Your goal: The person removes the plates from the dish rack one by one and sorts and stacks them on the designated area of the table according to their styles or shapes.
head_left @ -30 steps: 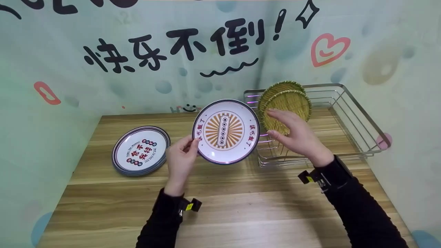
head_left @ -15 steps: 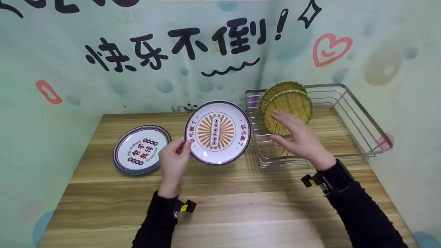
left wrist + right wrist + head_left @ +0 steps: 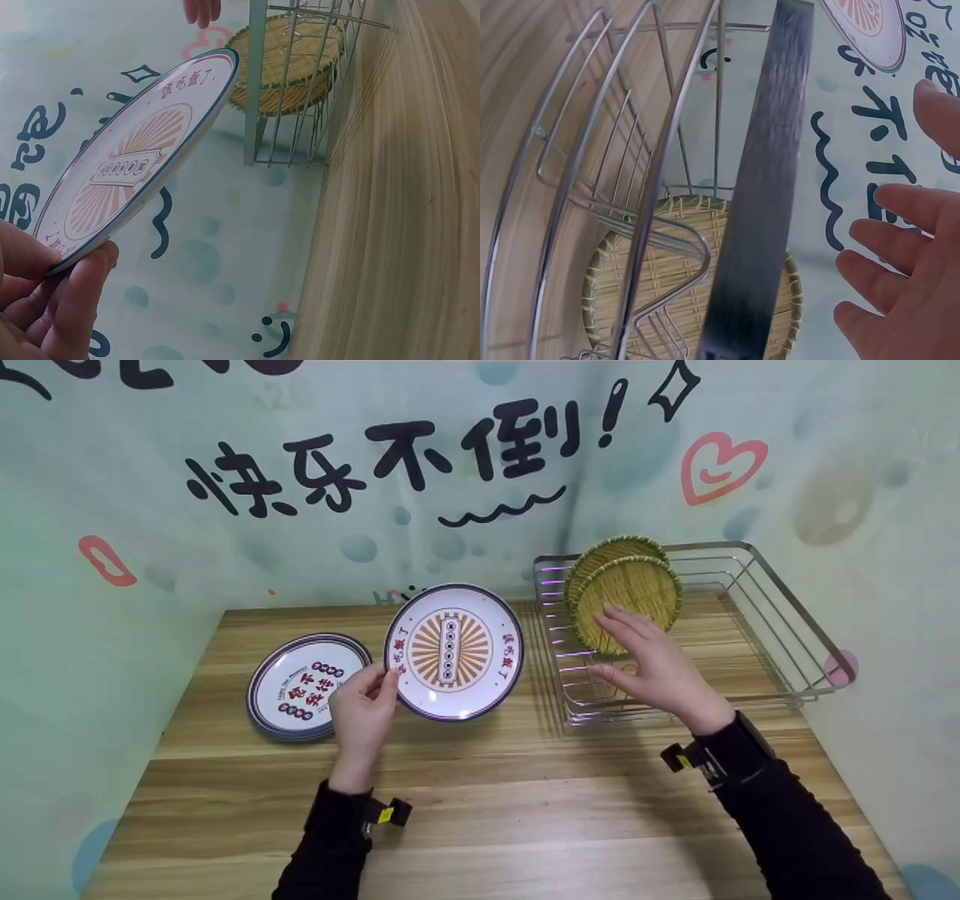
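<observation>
Figure: two-handed plate handling at a wooden table (image 3: 480, 810). The left hand (image 3: 361, 712) pinches the orange-sunburst plate (image 3: 454, 652) at its rim near 8 o'clock, thumb on the face and fingers behind, as the left wrist view confirms; the plate is lifted off the table and tilted up toward the viewer, left of the wire dish rack (image 3: 780, 607). The right hand (image 3: 652, 664) is spread wide, fingers straight, holding nothing, hovering over the rack's near left corner just in front of the two woven bamboo trays (image 3: 628, 589) that stand on edge inside it. A stack of plates (image 3: 304, 686) with red and blue lettering lies flat at 9 o'clock from the held plate.

Risks, as judged from this arrangement:
(a) The single-edge pinch leaves most of the plate's weight cantilevered away from the fingers; a slight loosening could let it pivot and drop onto the table or onto the stack beneath its left side.
(b) The plate's right rim, at 3 o'clock, is near the rack's upright wires; a sideways swing could strike metal and jolt the grip.
(c) The open right hand sits close to the standing trays; a brush against them could tip them over within the rack.
(d) Slots behind the trays are partly hidden, so alignment cannot be judged
</observation>
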The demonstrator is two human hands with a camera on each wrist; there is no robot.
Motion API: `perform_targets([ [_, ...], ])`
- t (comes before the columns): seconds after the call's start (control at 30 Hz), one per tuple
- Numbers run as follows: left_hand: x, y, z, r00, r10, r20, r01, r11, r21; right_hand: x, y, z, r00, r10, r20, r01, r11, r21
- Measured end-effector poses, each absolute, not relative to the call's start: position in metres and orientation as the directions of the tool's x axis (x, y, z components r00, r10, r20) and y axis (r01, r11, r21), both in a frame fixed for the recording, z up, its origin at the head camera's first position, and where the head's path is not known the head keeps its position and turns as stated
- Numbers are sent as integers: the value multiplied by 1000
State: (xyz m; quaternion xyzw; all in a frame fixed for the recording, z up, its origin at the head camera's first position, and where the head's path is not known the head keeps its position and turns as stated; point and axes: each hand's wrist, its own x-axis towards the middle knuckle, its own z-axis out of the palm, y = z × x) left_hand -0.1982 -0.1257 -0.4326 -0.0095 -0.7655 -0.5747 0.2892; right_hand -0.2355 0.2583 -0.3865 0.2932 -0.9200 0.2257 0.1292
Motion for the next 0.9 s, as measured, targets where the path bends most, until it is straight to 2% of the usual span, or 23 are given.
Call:
perform_targets([
  [0.17, -198, -133, -436, -832, -334, 443, 321, 361, 875, -237, 264, -390, -802, -476, 361, -586, 744, -321],
  [0.4, -197, -142, -439, -858, -350, 375, 259, 335, 906, -238, 274, -396, -815, -463, 349, -564, 774, -289],
  [0.9, -195, -162, -448, -864, -395, 313, 197, 306, 931, -236, 288, -400, -839, -458, 292, -529, 812, -247],
])
